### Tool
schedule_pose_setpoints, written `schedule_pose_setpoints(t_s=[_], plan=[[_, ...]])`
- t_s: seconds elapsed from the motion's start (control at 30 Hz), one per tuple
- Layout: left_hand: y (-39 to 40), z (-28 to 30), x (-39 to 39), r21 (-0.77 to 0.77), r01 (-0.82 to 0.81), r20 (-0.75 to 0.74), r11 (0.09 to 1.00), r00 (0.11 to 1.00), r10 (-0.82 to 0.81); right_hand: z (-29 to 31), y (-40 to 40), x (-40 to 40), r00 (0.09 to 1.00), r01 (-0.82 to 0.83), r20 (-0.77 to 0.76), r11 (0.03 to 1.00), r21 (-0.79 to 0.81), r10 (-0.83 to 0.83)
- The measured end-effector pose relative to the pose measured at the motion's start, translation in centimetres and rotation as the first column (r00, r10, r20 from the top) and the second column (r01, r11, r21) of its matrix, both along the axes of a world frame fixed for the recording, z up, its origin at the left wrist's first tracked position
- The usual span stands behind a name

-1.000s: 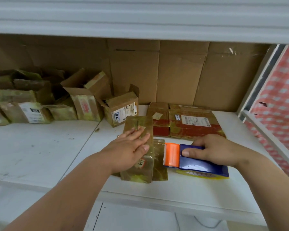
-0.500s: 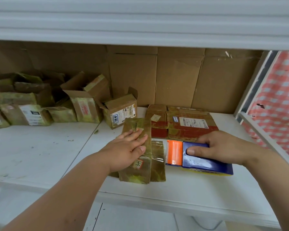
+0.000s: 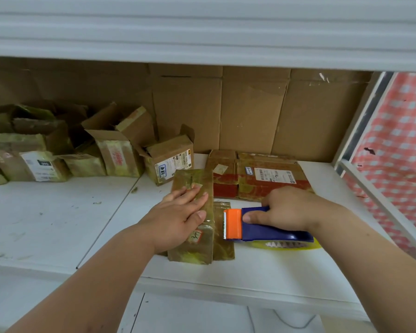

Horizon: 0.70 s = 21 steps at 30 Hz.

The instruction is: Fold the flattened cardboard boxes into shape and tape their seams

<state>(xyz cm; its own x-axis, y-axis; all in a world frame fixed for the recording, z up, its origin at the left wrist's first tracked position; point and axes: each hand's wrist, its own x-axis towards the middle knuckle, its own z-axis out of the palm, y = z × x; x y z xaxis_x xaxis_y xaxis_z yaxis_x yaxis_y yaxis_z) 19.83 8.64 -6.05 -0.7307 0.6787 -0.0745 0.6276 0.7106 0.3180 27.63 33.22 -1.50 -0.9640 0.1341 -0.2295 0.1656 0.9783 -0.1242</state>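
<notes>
Head view, left hand [image 3: 178, 218]: fingers straight and together, pressed flat on the small box [image 3: 192, 217] at 6 o'clock on the white shelf [image 3: 58, 224].
Head view, right hand [image 3: 286, 210]: curled round the blue tape dispenser [image 3: 269, 228], its orange toothed end just beside the box's right flap at 3 o'clock.
Flattened boxes [image 3: 257, 177]: lying at 12 o'clock behind the hands.
Folded boxes [image 3: 115, 150]: clustered at 10 o'clock.

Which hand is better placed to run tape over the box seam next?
Right. The right hand already grips the tape dispenser, its orange cutter beside the small cardboard box. The left hand lies flat, steadying that box.
</notes>
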Motion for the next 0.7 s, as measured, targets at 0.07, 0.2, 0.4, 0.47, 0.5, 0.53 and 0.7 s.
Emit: schedule_pose_setpoints(t_s=[0.07, 0.2, 0.4, 0.47, 0.5, 0.53, 0.7], plan=[[0.1, -0.1, 0.0, -0.004, 0.0, -0.011, 1.0, 1.0, 0.0, 0.3, -0.4, -0.4, 1.0, 0.004, 0.027, 1.0, 0.023, -0.004], [0.0, -0.5, 0.0, -0.013, 0.012, -0.031, 1.0, 0.999, -0.013, 0.5, -1.5, -1.7, 0.996, -0.006, 0.087, 0.999, 0.046, 0.002], [0.1, -0.5, 0.0, -0.007, 0.01, -0.028, 1.0, 1.0, -0.01, 1.5, -2.7, -3.3, 0.983, 0.042, 0.177, 0.999, -0.01, -0.04], [0.0, -0.5, 0.1, -0.003, 0.018, -0.034, 1.0, 0.999, -0.018, 1.3, -2.7, -3.6, 0.974, 0.087, 0.213, 0.996, -0.03, -0.079], [-0.1, -0.5, 0.2, 0.002, 0.021, -0.034, 1.0, 0.999, -0.021, 1.0, -2.8, -3.6, 0.967, 0.088, 0.243, 0.996, -0.011, -0.082], [-0.2, -0.4, 0.2, 0.005, 0.023, -0.033, 1.0, 0.999, -0.023, 0.3, -2.9, -3.6, 0.959, 0.074, 0.273, 0.997, 0.021, -0.077], [-0.5, -0.3, 0.6, 0.026, 0.011, -0.031, 1.0, 0.999, -0.01, 0.1, -1.6, -2.8, 0.973, 0.159, 0.177, 0.987, -0.038, -0.149]])
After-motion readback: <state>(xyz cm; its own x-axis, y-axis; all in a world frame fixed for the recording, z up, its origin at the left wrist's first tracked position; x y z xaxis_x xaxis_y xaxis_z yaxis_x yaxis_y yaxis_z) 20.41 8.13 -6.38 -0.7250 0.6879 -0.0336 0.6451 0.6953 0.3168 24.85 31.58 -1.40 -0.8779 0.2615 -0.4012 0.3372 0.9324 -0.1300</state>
